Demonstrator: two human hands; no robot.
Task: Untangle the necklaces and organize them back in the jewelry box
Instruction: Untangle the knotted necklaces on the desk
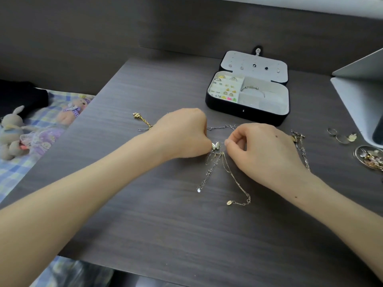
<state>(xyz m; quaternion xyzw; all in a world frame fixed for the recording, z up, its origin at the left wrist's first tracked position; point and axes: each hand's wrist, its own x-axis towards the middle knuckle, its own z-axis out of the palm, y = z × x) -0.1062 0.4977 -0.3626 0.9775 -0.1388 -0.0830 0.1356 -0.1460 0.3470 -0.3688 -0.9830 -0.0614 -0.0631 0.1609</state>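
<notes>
A knot of thin gold and silver necklaces (219, 166) lies on the dark wooden table (186, 224), with loose ends trailing toward me. My left hand (182, 134) pinches the tangle beside a small pale pendant (216, 145). My right hand (265, 150) pinches a fine chain just to the right of it. Behind the hands, the black jewelry box (246, 112) stands open; rings, earrings and a bangle sit in its white compartments. A gold chain (143, 120) lies left of my left wrist. Another chain (301, 148) lies right of my right hand.
Loose rings (339, 135) and a small dish of jewelry (370, 157) sit at the right edge. A white stand or screen (360, 96) occupies the far right. Left of the table, plush toys (12, 133) lie on checked bedding.
</notes>
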